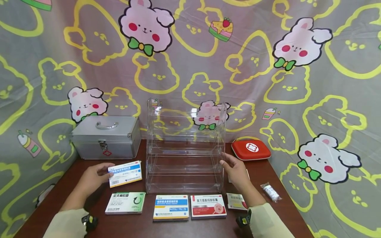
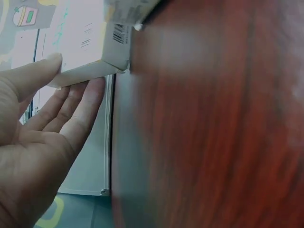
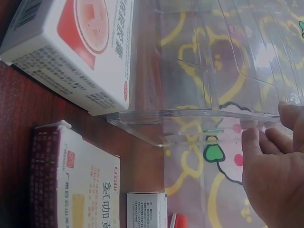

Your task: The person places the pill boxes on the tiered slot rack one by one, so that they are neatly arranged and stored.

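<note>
My left hand (image 1: 96,175) pinches one end of a white, blue and yellow medicine box (image 1: 125,174), thumb on one side and fingers on the other. The box is tilted, raised over the table left of a clear tiered display rack (image 1: 184,190). In the left wrist view the thumb (image 2: 47,66) presses near the box's corner. My right hand (image 1: 235,168) holds the rack's right side edge; in the right wrist view its thumb and fingers (image 3: 254,140) lie on either side of the clear panel. The rack's tiers show no boxes.
In front of the rack lie a green-white box (image 1: 125,203), a blue-white box (image 1: 171,207), a red-white box (image 1: 208,206) and a pale box (image 1: 236,201). A silver case (image 1: 105,138) stands back left, a red pouch (image 1: 251,149) back right. A small wrapped roll (image 1: 271,192) lies right.
</note>
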Motion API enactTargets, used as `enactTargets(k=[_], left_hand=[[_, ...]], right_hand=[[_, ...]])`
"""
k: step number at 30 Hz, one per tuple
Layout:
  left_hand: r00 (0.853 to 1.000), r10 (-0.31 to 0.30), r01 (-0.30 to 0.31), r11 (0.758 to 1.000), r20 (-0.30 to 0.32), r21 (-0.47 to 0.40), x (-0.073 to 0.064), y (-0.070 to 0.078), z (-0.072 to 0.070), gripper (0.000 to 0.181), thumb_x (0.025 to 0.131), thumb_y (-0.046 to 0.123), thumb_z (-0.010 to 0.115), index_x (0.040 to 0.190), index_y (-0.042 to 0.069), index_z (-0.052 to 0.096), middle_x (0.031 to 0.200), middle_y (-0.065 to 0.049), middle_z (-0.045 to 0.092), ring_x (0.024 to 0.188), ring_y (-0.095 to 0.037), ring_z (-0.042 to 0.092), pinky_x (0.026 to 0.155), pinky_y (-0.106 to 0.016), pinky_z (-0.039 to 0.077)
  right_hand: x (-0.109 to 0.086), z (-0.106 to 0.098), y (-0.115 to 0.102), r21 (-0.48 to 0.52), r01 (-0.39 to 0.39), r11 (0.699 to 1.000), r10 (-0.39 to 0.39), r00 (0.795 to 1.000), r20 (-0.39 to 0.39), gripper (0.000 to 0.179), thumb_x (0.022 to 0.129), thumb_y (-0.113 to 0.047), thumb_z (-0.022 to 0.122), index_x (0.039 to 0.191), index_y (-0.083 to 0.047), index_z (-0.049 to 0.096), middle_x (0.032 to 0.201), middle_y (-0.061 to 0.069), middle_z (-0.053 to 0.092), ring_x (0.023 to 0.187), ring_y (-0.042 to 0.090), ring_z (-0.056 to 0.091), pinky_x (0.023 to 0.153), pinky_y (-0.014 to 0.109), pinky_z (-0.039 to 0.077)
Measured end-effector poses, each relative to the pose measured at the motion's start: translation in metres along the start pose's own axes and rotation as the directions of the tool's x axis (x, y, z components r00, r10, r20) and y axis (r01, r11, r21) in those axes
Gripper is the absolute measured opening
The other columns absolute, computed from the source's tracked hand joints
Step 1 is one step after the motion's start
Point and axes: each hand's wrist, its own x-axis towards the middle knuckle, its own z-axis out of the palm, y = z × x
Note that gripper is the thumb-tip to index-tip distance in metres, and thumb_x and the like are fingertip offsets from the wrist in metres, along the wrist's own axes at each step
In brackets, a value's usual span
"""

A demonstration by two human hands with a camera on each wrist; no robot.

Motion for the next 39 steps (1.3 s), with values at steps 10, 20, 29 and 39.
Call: enactTargets(k=[10,20,29,39], left_hand=[[0.998,-0.055,0.054,0.992,-0.008,-0.112,-0.003,-0.002,-0.001,0.046,0.099,0.001,0.077,0.141,-0.011,0.063,0.130,-0.035,0.069,0.106,-0.029,0.074,0.076,-0.028,0.069],[0.984,-0.094,0.078,0.991,-0.148,-0.112,-0.008,0.016,-0.021,0.050,0.102,0.010,0.078,0.146,-0.005,0.062,0.138,-0.033,0.068,0.104,-0.015,0.071,0.072,-0.014,0.062],[0.947,-0.085,-0.135,0.768,-0.309,-0.626,-0.007,0.080,-0.039,0.046,0.100,0.006,0.078,0.144,0.003,0.065,0.112,0.019,0.071,0.099,0.005,0.071,0.080,-0.012,0.065],[0.896,0.087,-0.279,0.874,-0.435,-0.398,0.010,0.186,-0.040,0.048,0.103,0.016,0.078,0.149,0.011,0.067,0.127,0.002,0.078,0.105,-0.001,0.071,0.081,-0.008,0.062]], right_hand=[[0.000,0.001,0.003,0.004,-0.002,1.000,0.002,1.000,-0.003,0.048,0.107,-0.014,0.071,0.154,-0.009,0.063,0.157,0.011,0.063,0.146,0.032,0.059,0.123,0.052,0.050],[0.000,0.001,0.003,0.021,-0.006,1.000,0.006,1.000,0.002,0.048,0.108,-0.015,0.071,0.155,-0.009,0.062,0.157,0.011,0.063,0.147,0.031,0.059,0.124,0.052,0.050],[0.000,-0.001,0.003,0.033,-0.012,0.999,0.012,1.000,-0.005,0.048,0.107,-0.015,0.071,0.154,-0.009,0.063,0.157,0.011,0.063,0.147,0.030,0.059,0.126,0.051,0.048],[0.000,0.001,0.002,0.038,-0.024,0.999,0.024,1.000,-0.002,0.048,0.107,-0.013,0.071,0.154,-0.008,0.062,0.157,0.011,0.063,0.148,0.030,0.058,0.126,0.051,0.048]])
